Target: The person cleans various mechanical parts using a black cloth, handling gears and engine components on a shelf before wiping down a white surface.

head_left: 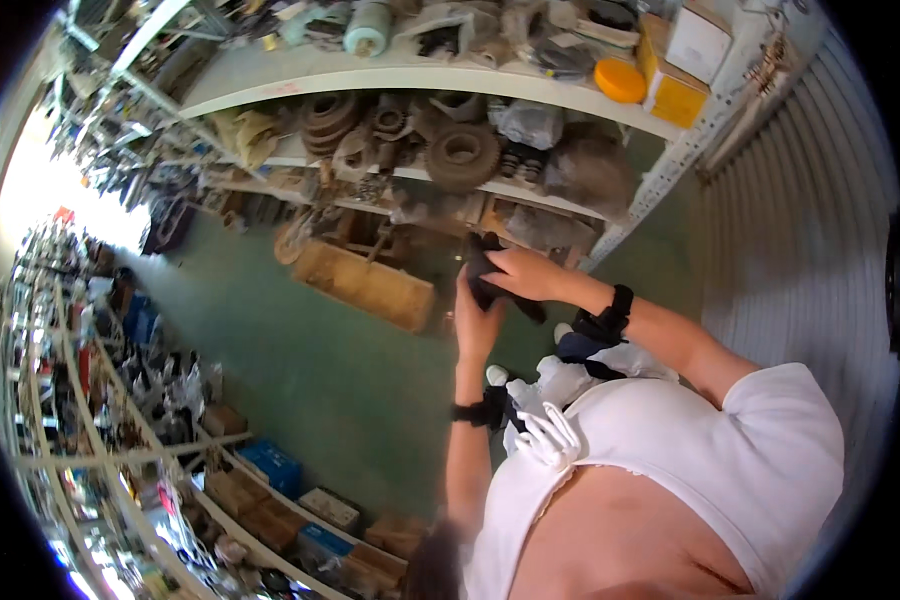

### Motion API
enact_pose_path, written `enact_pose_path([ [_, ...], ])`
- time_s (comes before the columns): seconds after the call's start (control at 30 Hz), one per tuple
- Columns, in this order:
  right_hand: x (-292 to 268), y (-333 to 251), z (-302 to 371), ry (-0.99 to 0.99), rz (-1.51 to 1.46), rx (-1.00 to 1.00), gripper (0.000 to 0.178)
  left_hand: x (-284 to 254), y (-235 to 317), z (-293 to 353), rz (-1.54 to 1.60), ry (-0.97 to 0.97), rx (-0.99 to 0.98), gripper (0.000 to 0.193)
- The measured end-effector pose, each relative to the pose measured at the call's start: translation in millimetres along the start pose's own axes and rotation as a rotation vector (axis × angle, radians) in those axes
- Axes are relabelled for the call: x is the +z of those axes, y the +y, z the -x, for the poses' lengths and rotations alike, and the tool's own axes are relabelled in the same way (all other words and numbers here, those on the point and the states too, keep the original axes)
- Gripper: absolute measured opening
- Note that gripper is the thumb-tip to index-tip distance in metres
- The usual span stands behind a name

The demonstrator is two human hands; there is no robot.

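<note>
In front of the shelving, both hands grip one dark, limp, cloth-like thing (480,284). Its upper end has short uneven tips, and a loose end hangs below my right hand. From below, my left hand (478,322) closes around its left side, with the fingertips partly hidden. My right hand (523,272) comes in from the right, its fingers pinching the upper part. Each wrist wears a black band. The exact kind of the dark thing cannot be made out.
A metal rack (370,88) ahead carries gears (462,157), bagged parts and a yellow box (673,92). An open wooden crate (365,284) sits on the green floor (300,375). Another crowded rack with a blue box (270,467) runs along the left; a corrugated wall (795,210) stands at right.
</note>
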State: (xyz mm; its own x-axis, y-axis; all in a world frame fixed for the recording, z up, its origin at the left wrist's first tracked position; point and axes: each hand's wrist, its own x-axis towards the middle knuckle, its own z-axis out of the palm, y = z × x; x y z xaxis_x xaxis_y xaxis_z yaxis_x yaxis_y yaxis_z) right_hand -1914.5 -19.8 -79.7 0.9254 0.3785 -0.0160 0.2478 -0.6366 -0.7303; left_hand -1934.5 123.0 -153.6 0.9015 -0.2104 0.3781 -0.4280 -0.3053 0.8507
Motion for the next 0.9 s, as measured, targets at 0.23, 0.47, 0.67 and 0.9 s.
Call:
enact_pose_path([
  [0.23,-4.9,89.8,35.4,0.222,-0.08,0.359,0.064,33.0,-30.3,-6.5,-0.307,-0.279,-0.319,0.042],
  [0.47,-15.1,226.7,42.7,0.472,-0.096,0.933,0.091,96.1,-43.7,-11.8,-0.213,-0.387,-0.305,0.039],
  [0.67,-6.8,219.6,16.2,0.856,-0.102,1.074,0.087,154.5,-37.9,-53.1,-0.209,-0.37,-0.285,0.036],
  [0.9,-46.5,252.8,26.2,0.783,0.069,1.024,0.058,214.7,-33.2,-86.7,-0.262,-0.34,-0.194,0.03],
])
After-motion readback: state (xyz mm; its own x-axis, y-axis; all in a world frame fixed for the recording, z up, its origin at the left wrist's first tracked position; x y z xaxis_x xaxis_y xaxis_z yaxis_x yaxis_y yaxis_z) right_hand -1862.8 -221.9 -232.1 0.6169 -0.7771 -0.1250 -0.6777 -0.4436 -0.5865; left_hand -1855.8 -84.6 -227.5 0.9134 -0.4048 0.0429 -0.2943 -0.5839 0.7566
